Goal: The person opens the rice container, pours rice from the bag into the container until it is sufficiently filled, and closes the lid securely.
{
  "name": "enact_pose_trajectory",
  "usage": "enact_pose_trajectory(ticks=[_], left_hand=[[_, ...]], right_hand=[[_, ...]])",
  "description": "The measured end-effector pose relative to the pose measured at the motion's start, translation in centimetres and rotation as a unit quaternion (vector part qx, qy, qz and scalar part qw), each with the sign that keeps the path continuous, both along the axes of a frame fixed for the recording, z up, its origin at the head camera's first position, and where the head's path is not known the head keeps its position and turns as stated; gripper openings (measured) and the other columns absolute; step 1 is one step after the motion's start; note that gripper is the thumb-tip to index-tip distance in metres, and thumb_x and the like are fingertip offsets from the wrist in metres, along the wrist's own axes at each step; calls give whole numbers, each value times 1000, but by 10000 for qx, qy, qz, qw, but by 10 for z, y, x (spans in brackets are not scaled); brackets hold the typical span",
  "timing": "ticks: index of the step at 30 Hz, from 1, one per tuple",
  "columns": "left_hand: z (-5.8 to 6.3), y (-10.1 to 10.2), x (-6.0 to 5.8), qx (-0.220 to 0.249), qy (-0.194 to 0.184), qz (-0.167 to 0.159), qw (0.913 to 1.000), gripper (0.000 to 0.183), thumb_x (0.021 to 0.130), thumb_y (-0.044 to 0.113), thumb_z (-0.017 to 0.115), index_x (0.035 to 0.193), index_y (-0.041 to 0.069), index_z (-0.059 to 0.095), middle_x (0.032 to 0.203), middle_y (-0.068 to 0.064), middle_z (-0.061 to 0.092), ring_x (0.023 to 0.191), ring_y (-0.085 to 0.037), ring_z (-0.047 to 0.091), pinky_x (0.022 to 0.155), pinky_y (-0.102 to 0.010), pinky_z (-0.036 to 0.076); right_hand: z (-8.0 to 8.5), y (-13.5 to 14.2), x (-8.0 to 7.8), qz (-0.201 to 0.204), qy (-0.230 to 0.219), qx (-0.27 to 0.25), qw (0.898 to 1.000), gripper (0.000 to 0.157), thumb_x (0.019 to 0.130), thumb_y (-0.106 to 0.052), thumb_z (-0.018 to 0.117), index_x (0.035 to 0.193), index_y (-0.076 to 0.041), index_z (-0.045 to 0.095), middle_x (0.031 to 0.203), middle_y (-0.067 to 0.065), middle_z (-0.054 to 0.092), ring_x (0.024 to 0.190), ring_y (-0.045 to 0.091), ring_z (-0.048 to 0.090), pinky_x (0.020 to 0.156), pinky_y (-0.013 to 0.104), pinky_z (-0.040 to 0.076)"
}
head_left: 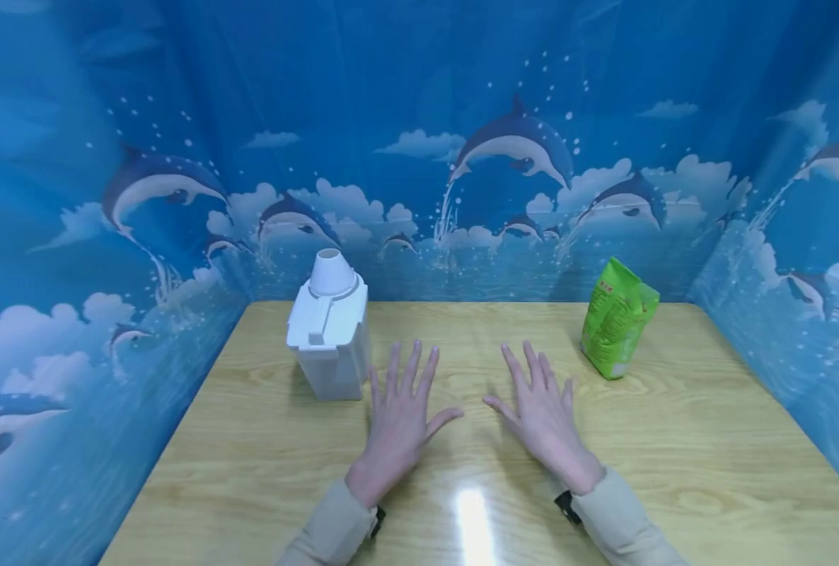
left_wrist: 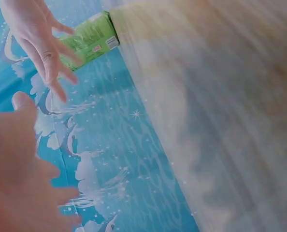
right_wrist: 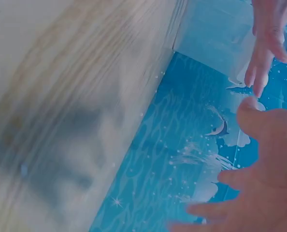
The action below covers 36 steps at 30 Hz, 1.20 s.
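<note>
In the head view, my left hand [head_left: 399, 420] is held palm down over the table with its fingers spread straight, holding nothing. Just left of its fingertips stands a white, boxy plastic container [head_left: 333, 326] with a cone-shaped spout on top. My right hand [head_left: 542, 417] is spread the same way, its thumb pointing toward the left one. Beyond it to the right, a bright green printed packet [head_left: 617, 318] stands upright and slightly tilted. The left wrist view shows this packet [left_wrist: 95, 41] behind the right hand's fingers.
A light wood-grain table [head_left: 454, 362] lies under both hands, with a bright light reflection near its front. Blue fabric walls [head_left: 362, 94] printed with dolphins and clouds rise at the table's back, left and right edges.
</note>
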<state>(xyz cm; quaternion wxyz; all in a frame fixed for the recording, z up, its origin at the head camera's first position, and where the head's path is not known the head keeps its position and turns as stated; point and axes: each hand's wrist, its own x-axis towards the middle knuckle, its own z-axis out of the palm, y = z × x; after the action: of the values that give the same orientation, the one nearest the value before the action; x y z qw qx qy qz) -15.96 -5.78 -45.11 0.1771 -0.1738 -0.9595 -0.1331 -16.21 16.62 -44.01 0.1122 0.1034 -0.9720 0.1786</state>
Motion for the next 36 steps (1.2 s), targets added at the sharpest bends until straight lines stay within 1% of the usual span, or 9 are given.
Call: enact_pose_trajectory(ticks=[4, 7, 10, 14, 18, 21, 26, 32, 36], left_hand=[[16, -2, -3, 397, 54, -244, 9989, 73, 99, 52, 58, 157, 14, 37, 157, -10, 44, 148, -33, 34, 118, -65, 25], [31, -9, -6, 834, 276, -417, 9953, 48, 102, 36, 61, 143, 12, 56, 138, -8, 64, 128, -28, 59, 111, -53, 43], [44, -20, -10, 1297, 612, -564, 9881, 28, 101, 22, 64, 127, 12, 68, 119, -6, 73, 105, -21, 71, 94, -39, 58], [62, -39, -15, 1801, 1266, -654, 9733, 19, 97, 9, 68, 115, 8, 72, 106, -6, 76, 90, -17, 73, 78, -31, 62], [80, -64, -18, 2022, 2021, -509, 9569, 17, 96, 6, 67, 112, 4, 72, 100, -9, 76, 85, -22, 71, 74, -37, 61], [87, -84, -21, 2124, 2270, -341, 9498, 20, 97, 9, 66, 116, 4, 71, 106, -11, 74, 95, -28, 69, 80, -45, 58], [86, -119, -31, 2045, 2034, -162, 9574, 34, 100, 21, 65, 130, 5, 64, 125, -14, 68, 117, -35, 60, 96, -55, 52], [79, -154, -41, 1523, 945, 133, 9837, 64, 103, 46, 55, 152, 7, 42, 154, -18, 45, 142, -40, 38, 115, -64, 32], [74, -169, -43, 1186, 111, 102, 9928, 80, 102, 55, 51, 160, 6, 26, 164, -22, 25, 148, -46, 25, 117, -70, 20]], right_hand=[[7, 0, -1, 203, 342, -230, 9989, 52, 98, -40, 66, 138, -8, 61, 135, 22, 63, 98, 42, 70, 81, 55, 59], [16, -3, -3, 348, 459, -489, 9971, 32, 98, -34, 67, 120, -10, 73, 109, 10, 76, 76, 26, 73, 60, 37, 59], [30, -12, -8, 483, 567, -699, 9948, 25, 99, -31, 67, 115, -14, 75, 102, 4, 78, 77, 19, 73, 58, 32, 58], [52, -33, -15, 770, 842, -768, 9905, 30, 99, -33, 66, 121, -14, 73, 114, 6, 75, 97, 24, 72, 74, 42, 61], [68, -57, -25, 1290, 1101, -647, 9834, 42, 100, -35, 65, 134, -12, 65, 132, 10, 66, 122, 31, 60, 97, 50, 54], [75, -74, -32, 1675, 1212, -556, 9768, 49, 100, -36, 65, 141, -9, 58, 141, 13, 58, 131, 33, 52, 107, 52, 47], [80, -100, -44, 1998, 1040, -540, 9728, 59, 101, -38, 63, 150, -9, 47, 151, 15, 49, 138, 34, 47, 113, 52, 42], [76, -134, -56, 2139, 596, -406, 9742, 69, 102, -45, 59, 156, -9, 37, 158, 17, 39, 143, 34, 42, 115, 52, 39], [73, -154, -63, 2147, 428, -190, 9756, 75, 100, -52, 57, 157, -8, 35, 161, 18, 34, 145, 35, 38, 117, 52, 37]])
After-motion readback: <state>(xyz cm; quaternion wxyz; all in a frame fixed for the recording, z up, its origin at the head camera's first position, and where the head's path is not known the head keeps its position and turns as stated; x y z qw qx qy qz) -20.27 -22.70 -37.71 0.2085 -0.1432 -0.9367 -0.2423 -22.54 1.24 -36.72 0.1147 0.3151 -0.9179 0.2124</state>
